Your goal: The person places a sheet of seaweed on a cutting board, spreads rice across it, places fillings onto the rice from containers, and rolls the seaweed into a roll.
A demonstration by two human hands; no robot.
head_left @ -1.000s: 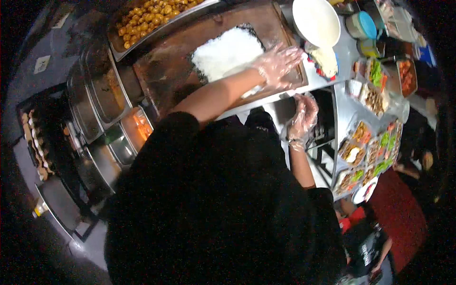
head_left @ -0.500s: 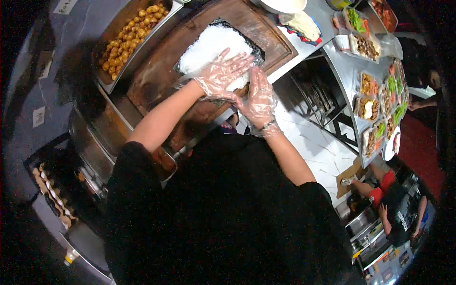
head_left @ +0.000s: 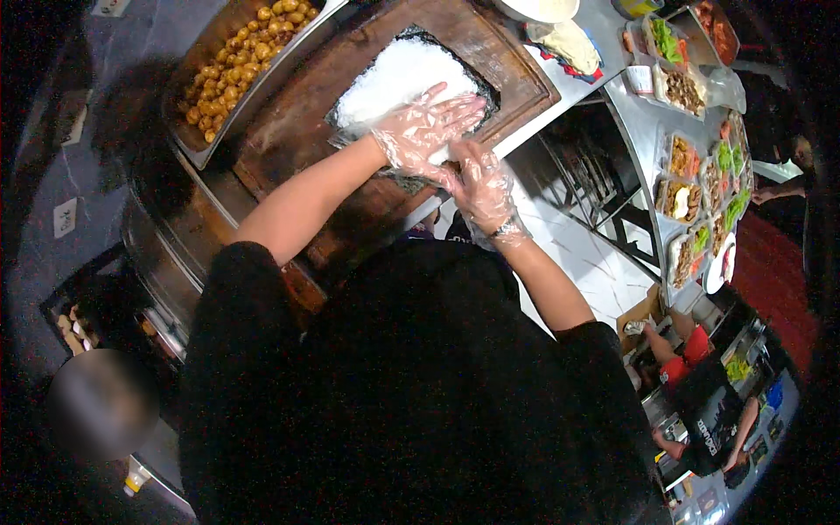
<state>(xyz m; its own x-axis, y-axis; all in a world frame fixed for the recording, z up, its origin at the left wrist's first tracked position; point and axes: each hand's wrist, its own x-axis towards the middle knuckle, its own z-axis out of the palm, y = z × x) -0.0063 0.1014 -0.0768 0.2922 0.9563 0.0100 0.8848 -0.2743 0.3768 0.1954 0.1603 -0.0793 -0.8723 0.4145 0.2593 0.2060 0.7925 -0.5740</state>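
A white layer of rice [head_left: 389, 70] covers a dark sheet, apparently seaweed, on the brown wooden board [head_left: 302, 122]. My left hand [head_left: 420, 131], in a clear plastic glove, lies on the rice's lower right part with fingers spread. Beside it, my right hand [head_left: 481, 188], gloved too, has its fingers curled together at the sheet's near right corner; whatever they may hold is hidden. My left thumb reaches toward that hand, and the two nearly meet.
A steel tray of glazed balls [head_left: 245, 66] borders the board's left. Right are a bowl [head_left: 534, 7], wrapped pale food [head_left: 569, 48] and several filled containers [head_left: 681, 201] on a steel counter [head_left: 634, 122]. Co-workers [head_left: 700, 411] occupy the lower and far right. A white tiled floor [head_left: 569, 254] shows below.
My right hand has risen from beside the board to the sheet's edge, its fingers bending more since half a second ago. My left hand stays on the rice. The whole view has shifted.
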